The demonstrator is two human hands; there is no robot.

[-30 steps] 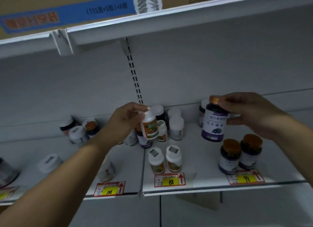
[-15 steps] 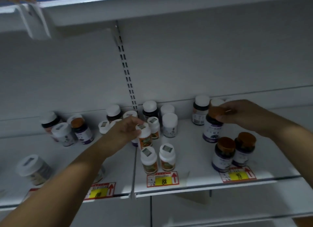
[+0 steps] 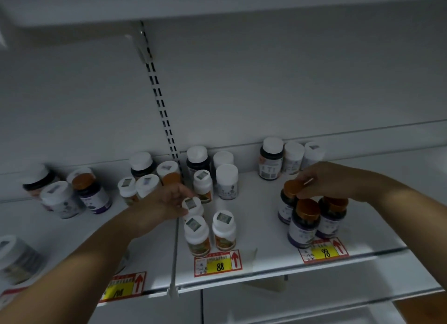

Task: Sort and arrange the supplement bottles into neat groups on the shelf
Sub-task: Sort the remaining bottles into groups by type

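My left hand (image 3: 167, 204) grips the cap of a small white orange-label bottle (image 3: 192, 206), standing on the shelf (image 3: 261, 231) just behind two matching bottles (image 3: 196, 235) at the front. My right hand (image 3: 326, 181) holds the orange cap of a dark purple-label bottle (image 3: 289, 198), set down behind two like bottles (image 3: 305, 222) near the front right. The lower parts of both held bottles are hidden by those in front.
Mixed white-capped and dark bottles (image 3: 226, 181) stand along the back wall, and a jumbled group (image 3: 72, 193) stands at the left. A clear jar (image 3: 14, 258) sits at the far left front. Price tags (image 3: 217, 263) line the shelf edge. Another shelf hangs overhead.
Both hands came down and forward. The white bottle now stands behind the front white pair, the purple-label bottle behind the orange-capped pair. The view has tilted down.
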